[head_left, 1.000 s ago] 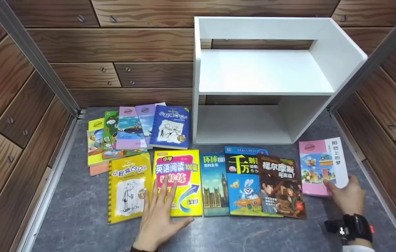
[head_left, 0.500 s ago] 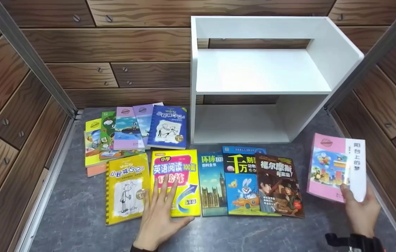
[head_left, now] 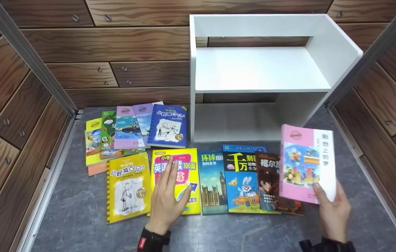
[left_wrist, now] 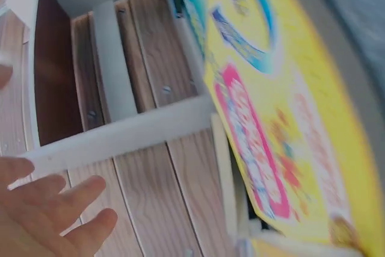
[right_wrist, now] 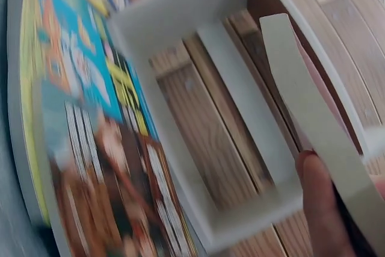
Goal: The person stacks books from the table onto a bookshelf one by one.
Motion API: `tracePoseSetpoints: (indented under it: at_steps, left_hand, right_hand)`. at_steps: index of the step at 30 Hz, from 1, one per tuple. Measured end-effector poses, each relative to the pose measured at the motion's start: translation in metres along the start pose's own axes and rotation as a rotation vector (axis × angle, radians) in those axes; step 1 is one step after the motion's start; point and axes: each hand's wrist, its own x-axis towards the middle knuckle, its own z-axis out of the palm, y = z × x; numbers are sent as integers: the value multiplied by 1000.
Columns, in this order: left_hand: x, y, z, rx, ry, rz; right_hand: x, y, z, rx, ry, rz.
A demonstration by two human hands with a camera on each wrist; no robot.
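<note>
My right hand grips a pink and white paperback book by its lower right corner, thumb on the cover. The book is raised and tilted, overlapping the brown detective book in the head view. In the right wrist view the pale page edge of the held book shows with the thumb against it. My left hand, fingers extended, hovers over the yellow English reading book and hides part of its cover. The left wrist view shows that hand holding nothing.
A white two-tier bookshelf stands at the back. Left of it lie overlapping books, a blue notebook-style one on top. In front are a spiral-look yellow book, a green-blue encyclopedia and a rabbit-cover book. Wood-print walls enclose the grey floor.
My right hand has picked the pink and white book up off the floor and carried it leftward. My left hand has lifted, turned a little and shifted slightly right over the yellow book.
</note>
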Motion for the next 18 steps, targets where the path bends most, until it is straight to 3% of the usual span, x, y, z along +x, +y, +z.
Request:
tracePoseSetpoints:
  at_steps: [3, 8, 13, 15, 18]
  left_hand:
    - [11, 5, 7, -54, 43, 23]
    - [29, 10, 16, -90, 50, 56]
    - [45, 12, 19, -145, 39, 57]
    - [52, 14, 18, -243, -2, 10]
    - [63, 17, 16, -483, -101, -107]
  right_hand:
    - [-12, -1, 19, 3, -78, 11]
    - [-27, -3, 45, 34, -220, 9]
    - [-37, -5, 58, 19, -367, 5]
    - [-40, -6, 61, -9, -420, 5]
    - [-44, -6, 64, -58, -509, -17]
